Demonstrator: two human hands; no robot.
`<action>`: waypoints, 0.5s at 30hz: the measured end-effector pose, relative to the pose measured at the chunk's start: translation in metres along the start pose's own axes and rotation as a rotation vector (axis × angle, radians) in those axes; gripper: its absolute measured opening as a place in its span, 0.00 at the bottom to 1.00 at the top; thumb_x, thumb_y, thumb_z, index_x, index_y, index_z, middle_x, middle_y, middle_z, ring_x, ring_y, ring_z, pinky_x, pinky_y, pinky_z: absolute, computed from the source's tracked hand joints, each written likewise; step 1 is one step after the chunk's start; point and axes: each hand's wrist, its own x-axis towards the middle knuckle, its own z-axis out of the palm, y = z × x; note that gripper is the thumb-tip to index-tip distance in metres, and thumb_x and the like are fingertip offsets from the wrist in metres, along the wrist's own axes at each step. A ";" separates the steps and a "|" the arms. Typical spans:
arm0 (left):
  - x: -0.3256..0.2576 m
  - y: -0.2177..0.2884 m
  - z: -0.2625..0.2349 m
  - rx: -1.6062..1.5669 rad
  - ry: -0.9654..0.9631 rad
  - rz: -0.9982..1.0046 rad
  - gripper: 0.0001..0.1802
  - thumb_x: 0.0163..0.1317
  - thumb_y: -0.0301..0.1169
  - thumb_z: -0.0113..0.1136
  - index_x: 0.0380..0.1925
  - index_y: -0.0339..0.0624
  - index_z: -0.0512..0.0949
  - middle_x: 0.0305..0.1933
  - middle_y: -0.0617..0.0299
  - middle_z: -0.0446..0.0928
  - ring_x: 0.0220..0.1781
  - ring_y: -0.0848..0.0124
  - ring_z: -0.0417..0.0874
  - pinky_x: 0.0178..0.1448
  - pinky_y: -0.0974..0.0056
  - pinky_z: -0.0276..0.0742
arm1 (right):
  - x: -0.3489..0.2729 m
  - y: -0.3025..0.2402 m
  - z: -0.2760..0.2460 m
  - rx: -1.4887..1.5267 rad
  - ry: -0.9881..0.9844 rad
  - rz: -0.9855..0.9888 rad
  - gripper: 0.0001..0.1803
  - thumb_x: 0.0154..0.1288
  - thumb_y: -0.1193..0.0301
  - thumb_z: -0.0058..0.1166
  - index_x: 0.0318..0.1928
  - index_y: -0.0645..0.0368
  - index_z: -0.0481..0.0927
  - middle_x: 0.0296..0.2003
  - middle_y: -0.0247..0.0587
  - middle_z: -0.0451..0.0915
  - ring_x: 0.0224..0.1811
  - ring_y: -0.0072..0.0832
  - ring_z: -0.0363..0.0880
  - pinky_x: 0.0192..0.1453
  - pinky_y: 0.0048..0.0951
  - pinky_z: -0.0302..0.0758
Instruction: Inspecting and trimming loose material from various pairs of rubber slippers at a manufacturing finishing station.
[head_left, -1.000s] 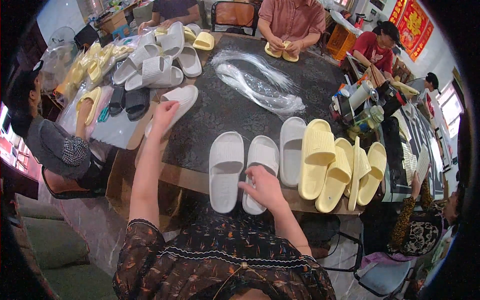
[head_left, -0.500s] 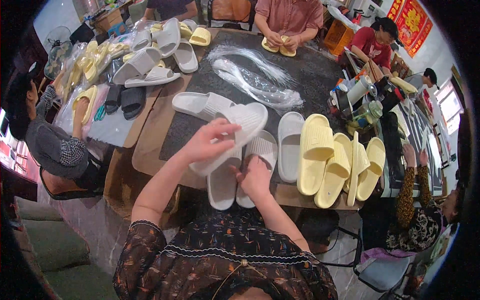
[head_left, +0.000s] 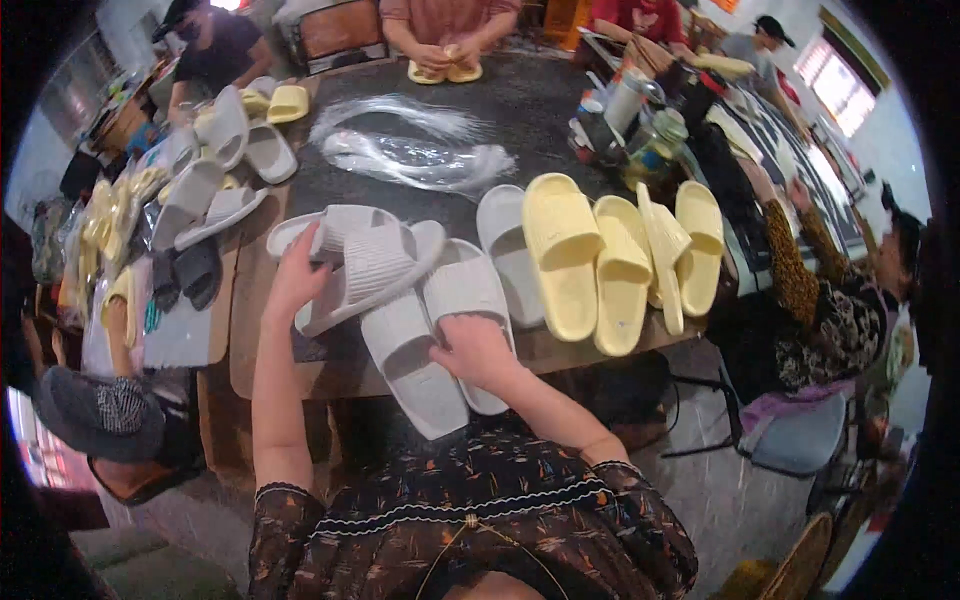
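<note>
My left hand (head_left: 296, 278) has its fingers over the heel end of a grey slipper (head_left: 348, 217) lying crosswise at the far left of the group. Against that hand rests another grey slipper (head_left: 378, 262) with a ribbed strap, tilted, its toe to the right. My right hand (head_left: 478, 350) holds a third grey slipper (head_left: 466, 280), the fingers tucked under its strap and hidden, the thumb outside. Left of it, a grey slipper (head_left: 425, 390) points its heel at me over the table edge. One more grey slipper (head_left: 508, 245) stands behind, next to the yellow ones.
Several yellow slippers (head_left: 560, 255) line the right of the table (head_left: 400, 90). Clear plastic strips (head_left: 410, 160) lie beyond. Grey and yellow slippers (head_left: 225, 125) pile up at the left. Jars and tools (head_left: 650, 130) stand at the right. Co-workers sit around; one holds yellow slippers (head_left: 445, 70).
The grey slipper that my left hand held raised is now lower and further left, and that hand has moved to the slipper behind it. My right hand stays at its slipper. The view has turned right.
</note>
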 end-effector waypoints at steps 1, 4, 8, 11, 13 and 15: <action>0.000 -0.007 0.007 -0.057 -0.041 -0.086 0.34 0.50 0.28 0.61 0.60 0.36 0.65 0.57 0.43 0.70 0.61 0.49 0.69 0.64 0.56 0.64 | 0.000 0.002 -0.011 -0.014 -0.025 -0.035 0.14 0.51 0.62 0.58 0.26 0.59 0.72 0.23 0.48 0.75 0.28 0.45 0.76 0.33 0.43 0.72; -0.007 -0.031 0.034 -0.257 0.021 -0.155 0.30 0.52 0.32 0.63 0.56 0.35 0.69 0.55 0.44 0.73 0.58 0.51 0.73 0.61 0.57 0.67 | -0.009 0.007 -0.053 -0.074 0.107 -0.035 0.15 0.50 0.61 0.59 0.25 0.59 0.73 0.22 0.46 0.75 0.27 0.44 0.76 0.32 0.43 0.72; -0.007 -0.004 0.028 0.114 0.024 -0.112 0.21 0.51 0.36 0.64 0.41 0.32 0.75 0.46 0.45 0.75 0.50 0.48 0.75 0.52 0.55 0.72 | -0.027 0.016 -0.106 -0.159 0.343 0.059 0.13 0.46 0.65 0.61 0.21 0.59 0.72 0.20 0.44 0.75 0.24 0.42 0.76 0.30 0.41 0.71; -0.014 0.001 0.032 0.298 0.104 -0.107 0.17 0.50 0.37 0.65 0.30 0.32 0.75 0.38 0.47 0.77 0.42 0.52 0.77 0.43 0.53 0.73 | -0.035 0.047 -0.141 -0.288 0.646 0.124 0.08 0.45 0.73 0.58 0.23 0.63 0.72 0.21 0.47 0.73 0.23 0.43 0.73 0.28 0.38 0.69; -0.018 0.011 0.031 0.233 0.058 -0.151 0.17 0.49 0.38 0.66 0.28 0.33 0.75 0.34 0.48 0.77 0.37 0.52 0.78 0.40 0.53 0.73 | -0.037 0.075 -0.171 -0.326 0.761 0.250 0.08 0.46 0.74 0.56 0.25 0.64 0.73 0.21 0.49 0.73 0.25 0.46 0.73 0.30 0.40 0.69; -0.027 0.011 0.034 0.091 0.110 -0.064 0.18 0.47 0.40 0.68 0.23 0.35 0.75 0.24 0.50 0.76 0.27 0.52 0.78 0.33 0.53 0.72 | -0.038 0.101 -0.203 -0.418 0.817 0.337 0.09 0.47 0.72 0.55 0.27 0.65 0.73 0.23 0.51 0.74 0.27 0.49 0.74 0.33 0.43 0.69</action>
